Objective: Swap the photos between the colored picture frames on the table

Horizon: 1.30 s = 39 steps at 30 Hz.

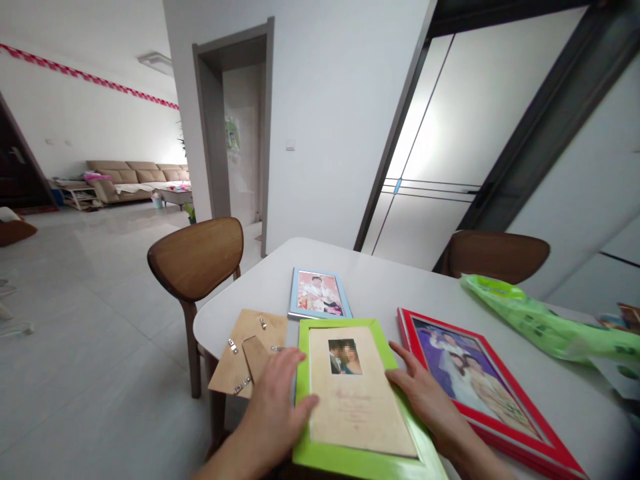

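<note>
A lime-green picture frame [349, 463] lies before me near the table's front edge, with a cream sheet bearing a small photo of two people inside it. My left hand [277, 393] grips its left side, thumb resting on the green border. On the opposite side, my right hand [425, 393] holds the right border with thumb and fingers. A tan backing board [227, 367] with metal clips and a stand flap lies to the left, partly behind my left hand. To the right is a red picture frame [500, 437] with a group photo, close to my right forearm.
Farther back on the white table [380, 287] lies a light-blue picture frame [320, 294]. A green plastic bag [545, 327] is at the right. Wooden chairs stand at the left [200, 260] and the far right [500, 257].
</note>
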{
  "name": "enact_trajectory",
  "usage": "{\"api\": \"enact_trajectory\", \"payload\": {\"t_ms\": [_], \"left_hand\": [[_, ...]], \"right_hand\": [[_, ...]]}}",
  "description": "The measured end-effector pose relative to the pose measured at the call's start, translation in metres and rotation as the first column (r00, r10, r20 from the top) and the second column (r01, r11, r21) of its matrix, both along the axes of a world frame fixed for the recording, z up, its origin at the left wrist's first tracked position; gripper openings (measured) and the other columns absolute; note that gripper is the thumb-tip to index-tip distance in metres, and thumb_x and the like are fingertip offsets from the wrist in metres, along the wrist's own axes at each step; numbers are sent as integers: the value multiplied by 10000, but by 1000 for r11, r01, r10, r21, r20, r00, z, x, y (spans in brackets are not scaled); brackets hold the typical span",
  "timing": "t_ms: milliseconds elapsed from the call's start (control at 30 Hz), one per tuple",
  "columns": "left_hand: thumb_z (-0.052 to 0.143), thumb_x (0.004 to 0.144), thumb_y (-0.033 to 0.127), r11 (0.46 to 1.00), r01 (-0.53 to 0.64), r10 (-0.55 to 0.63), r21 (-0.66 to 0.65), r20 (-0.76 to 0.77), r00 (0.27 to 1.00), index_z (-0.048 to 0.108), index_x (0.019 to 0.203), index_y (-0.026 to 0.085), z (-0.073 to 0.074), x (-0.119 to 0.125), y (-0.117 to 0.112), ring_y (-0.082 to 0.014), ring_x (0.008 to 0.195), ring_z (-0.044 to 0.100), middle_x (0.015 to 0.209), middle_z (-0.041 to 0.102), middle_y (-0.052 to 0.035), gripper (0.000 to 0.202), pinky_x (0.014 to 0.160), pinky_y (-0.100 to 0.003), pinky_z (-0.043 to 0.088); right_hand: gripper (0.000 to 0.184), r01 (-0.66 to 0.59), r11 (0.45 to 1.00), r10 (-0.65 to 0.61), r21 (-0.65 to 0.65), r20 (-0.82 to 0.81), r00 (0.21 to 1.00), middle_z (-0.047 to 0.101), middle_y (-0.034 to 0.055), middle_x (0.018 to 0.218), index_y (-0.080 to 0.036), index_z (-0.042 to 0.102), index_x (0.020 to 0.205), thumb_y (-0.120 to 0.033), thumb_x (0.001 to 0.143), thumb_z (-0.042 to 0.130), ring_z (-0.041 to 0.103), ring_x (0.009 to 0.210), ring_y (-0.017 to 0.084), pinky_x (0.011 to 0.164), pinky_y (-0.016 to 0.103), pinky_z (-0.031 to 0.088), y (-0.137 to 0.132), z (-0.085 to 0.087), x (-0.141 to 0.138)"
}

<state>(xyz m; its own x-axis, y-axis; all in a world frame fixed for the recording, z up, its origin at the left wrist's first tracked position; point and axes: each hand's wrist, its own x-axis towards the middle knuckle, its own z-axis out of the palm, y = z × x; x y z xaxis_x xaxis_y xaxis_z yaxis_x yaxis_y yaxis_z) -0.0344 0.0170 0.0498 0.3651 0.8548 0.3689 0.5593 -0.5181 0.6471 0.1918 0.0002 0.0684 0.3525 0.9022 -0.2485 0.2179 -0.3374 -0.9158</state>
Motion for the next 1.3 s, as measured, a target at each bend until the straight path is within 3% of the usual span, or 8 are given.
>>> {"api": "enact_trajectory", "payload": {"t_ms": [100,267,467,633,800,967,1100,1300], "left_hand": [[637,600,330,958,268,-268,102,-18,963,363,1182,115,5,43,-23,-295,1142,338,1265,365,-154,678,943,-444,302],[508,623,180,913,351,-355,209,-23,935,390,1140,115,20,67,-29,-276,974,472,1093,506,-139,534,827,-414,407],[395,658,87,990,11,-34,138,168,985,401,1141,166,42,21,-20,-199,776,531,882,553,-69,489,705,-299,439],[429,644,159,960,-237,265,-148,214,940,466,1065,169,25,-35,-5,-210,780,542,899,573,-43,423,678,-292,436],[422,645,165,935,-289,297,-204,11,955,481,1038,151,-9,-61,-2,-209,731,564,841,596,-36,397,669,-303,437],[427,707,197,952,-295,274,-76,-207,939,481,1068,178,-20,-67,-5,-231,930,533,1041,563,-68,365,758,-312,424],[439,719,215,962,-269,268,38,-283,921,504,1036,162,-18,-66,-6,-258,950,514,1021,558,-99,328,773,-366,431],[487,670,178,981,-116,151,156,-238,959,502,1051,150,-17,-58,-14,-281,1013,472,1070,535,-130,382,871,-433,382]], "right_hand": [[721,60,997,-38,48,-377,925,620,-23,652,-273,170,1296,-292,660,510,529,426,134,471,266,420,-8,19,-10],[794,59,989,1,137,-406,914,622,-31,645,-249,179,1300,-269,618,584,518,436,114,477,241,416,-10,30,-17],[683,-106,990,88,89,179,980,585,-11,559,-114,243,1282,-324,684,499,538,473,152,471,248,394,10,0,10],[504,-181,983,155,-43,726,670,619,147,874,-28,418,1172,-232,712,427,581,797,227,720,304,407,18,-25,19],[346,-269,956,238,-119,851,467,592,165,889,-36,515,1037,-183,748,393,563,811,225,733,308,397,17,-35,10],[300,-259,962,193,-86,886,422,570,170,905,-54,550,977,-161,725,426,550,822,239,741,345,402,17,-35,8],[351,-329,932,67,154,817,573,540,165,1051,-88,535,1023,-221,708,452,507,947,248,834,382,375,18,-30,-9],[476,-275,945,240,175,197,950,610,50,794,-101,433,1142,-307,713,450,572,609,138,556,262,455,25,-34,-57]]}}
